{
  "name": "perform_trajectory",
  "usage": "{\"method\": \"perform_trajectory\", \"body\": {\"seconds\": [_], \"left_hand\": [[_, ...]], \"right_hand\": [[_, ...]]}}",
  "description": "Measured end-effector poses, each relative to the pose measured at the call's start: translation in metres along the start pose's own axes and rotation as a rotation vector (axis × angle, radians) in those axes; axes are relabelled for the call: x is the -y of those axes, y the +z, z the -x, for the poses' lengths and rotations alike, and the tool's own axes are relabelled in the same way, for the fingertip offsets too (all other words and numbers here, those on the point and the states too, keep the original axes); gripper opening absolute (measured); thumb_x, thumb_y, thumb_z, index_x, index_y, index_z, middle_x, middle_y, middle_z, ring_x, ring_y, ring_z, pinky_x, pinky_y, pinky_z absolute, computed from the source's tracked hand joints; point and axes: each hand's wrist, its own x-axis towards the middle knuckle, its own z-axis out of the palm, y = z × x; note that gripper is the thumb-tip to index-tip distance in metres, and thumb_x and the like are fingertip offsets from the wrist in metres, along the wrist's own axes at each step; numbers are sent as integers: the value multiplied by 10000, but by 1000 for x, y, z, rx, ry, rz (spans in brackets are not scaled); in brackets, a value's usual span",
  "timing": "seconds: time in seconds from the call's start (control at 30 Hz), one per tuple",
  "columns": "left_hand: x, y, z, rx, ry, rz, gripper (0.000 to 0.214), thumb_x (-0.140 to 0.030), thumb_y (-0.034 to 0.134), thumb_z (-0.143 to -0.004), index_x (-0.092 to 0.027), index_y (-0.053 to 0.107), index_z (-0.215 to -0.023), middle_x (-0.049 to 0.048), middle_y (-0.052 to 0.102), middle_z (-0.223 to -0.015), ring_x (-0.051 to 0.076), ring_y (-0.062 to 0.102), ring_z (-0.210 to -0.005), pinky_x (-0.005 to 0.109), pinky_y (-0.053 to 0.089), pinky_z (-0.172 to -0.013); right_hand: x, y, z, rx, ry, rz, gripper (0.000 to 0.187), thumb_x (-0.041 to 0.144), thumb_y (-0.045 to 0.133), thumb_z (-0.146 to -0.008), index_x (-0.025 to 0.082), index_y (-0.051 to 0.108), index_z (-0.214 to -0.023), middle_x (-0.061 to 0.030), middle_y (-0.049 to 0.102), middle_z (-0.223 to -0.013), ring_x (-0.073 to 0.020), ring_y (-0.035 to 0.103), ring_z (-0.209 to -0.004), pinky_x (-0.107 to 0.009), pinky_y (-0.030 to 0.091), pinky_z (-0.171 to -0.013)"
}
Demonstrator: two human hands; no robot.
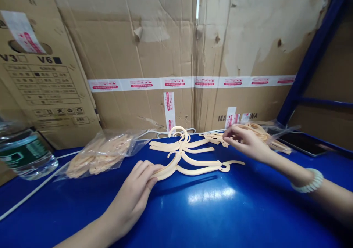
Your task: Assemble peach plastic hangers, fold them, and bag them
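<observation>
The left hand (138, 193) grips the left end of the front hanger (198, 170) between fingers and thumb, near the middle of the tabletop (220, 211). The right hand (245, 141) touches a pile of hangers (216, 138) at the back edge with bent fingers; I cannot tell if they grip.

Hangers (198, 162), bottle (26, 154) on blue table (220, 211)

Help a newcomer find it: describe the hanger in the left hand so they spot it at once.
On the blue table before the cardboard boxes, cream hangers lie spread. It is the nearest hanger, its left tip pinched by the left hand; the others lie farther back.
</observation>
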Motion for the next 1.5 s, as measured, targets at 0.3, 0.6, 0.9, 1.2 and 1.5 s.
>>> {"method": "perform_trajectory", "body": {"seconds": [0.3,0.6,0.9,1.2,1.5], "left_hand": [[0,1,0,0,-70,41,261,-207,369,-1016,-268,565,-1178,43,591,-1028,233,515,-950,360,433,-848],[-3,1,-2,-16,-33,39,252,-236,389,-1014,-282,580,-1172,45,626,-1025,240,560,-940,387,446,-891],[1,-4,-4,3,-74,9,216,-243,396,-1011,-280,578,-1121,9,617,-988,207,568,-904,318,459,-806],[3,-9,-5,23,-106,13,199,-266,396,-1007,-268,583,-1078,19,631,-987,222,573,-913,334,470,-796],[0,-6,-6,-21,-115,74,191,-274,412,-992,-259,596,-1041,27,637,-969,227,578,-904,328,468,-782]], "right_hand": [[-33,13,2,22,-1,287,196,331,507,-863,199,650,-879,-124,644,-881,-314,576,-911,-451,460,-809],[-28,32,-3,-54,217,213,135,321,600,-795,199,617,-740,-69,628,-748,-228,570,-706,-329,426,-628],[-14,6,-3,-34,439,-366,392,557,719,-671,216,529,-711,0,577,-597,-175,579,-546,-309,457,-516],[47,10,7,245,563,-987,457,403,851,-655,174,606,-964,-36,679,-773,-166,685,-719,-287,580,-661],[35,8,6,331,604,-1113,328,400,841,-697,143,651,-774,-14,652,-799,-112,630,-733,-235,557,-720]]}}
